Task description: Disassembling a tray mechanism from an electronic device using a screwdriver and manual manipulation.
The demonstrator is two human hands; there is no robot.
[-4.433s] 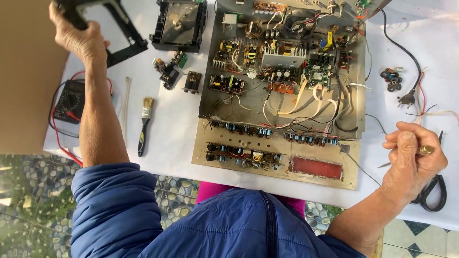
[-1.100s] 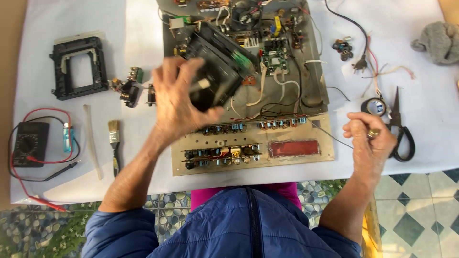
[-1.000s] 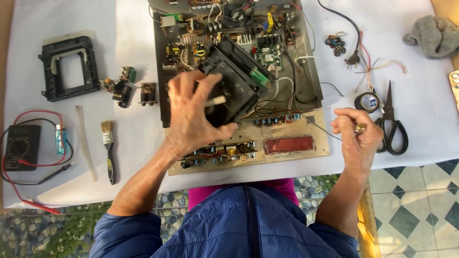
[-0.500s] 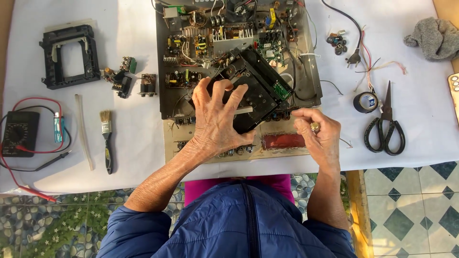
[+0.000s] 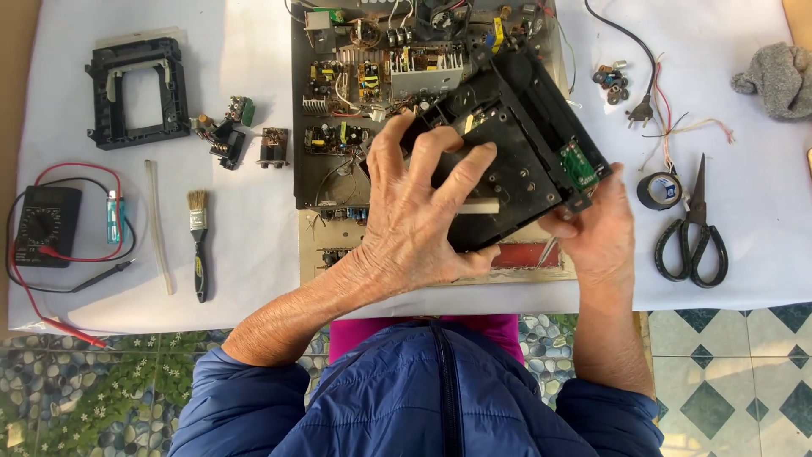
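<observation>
My left hand (image 5: 423, 211) lies spread over a black plastic drive module (image 5: 516, 140) and grips it from above. The module rests tilted on an open electronics chassis (image 5: 381, 76) packed with circuit boards and wires. My right hand (image 5: 596, 233) presses against the module's lower right corner, beside its small green board (image 5: 579, 165). A thin metal tool tip (image 5: 548, 251) shows under the right fingers. The chassis's front panel with a red display strip (image 5: 524, 256) peeks out below both hands.
On the white sheet to the left lie a black plastic frame (image 5: 135, 93), small loose parts (image 5: 228, 135), a brush (image 5: 198, 241), a clear strip (image 5: 157, 224) and a multimeter (image 5: 44, 224) with red and black leads. Right: tape roll (image 5: 658, 189), scissors (image 5: 695, 228), plug cable (image 5: 639, 110), grey cloth (image 5: 778, 78).
My left hand brought the black module from the far left onto the chassis and lowered it. My right hand moved in from the right to the module's corner.
</observation>
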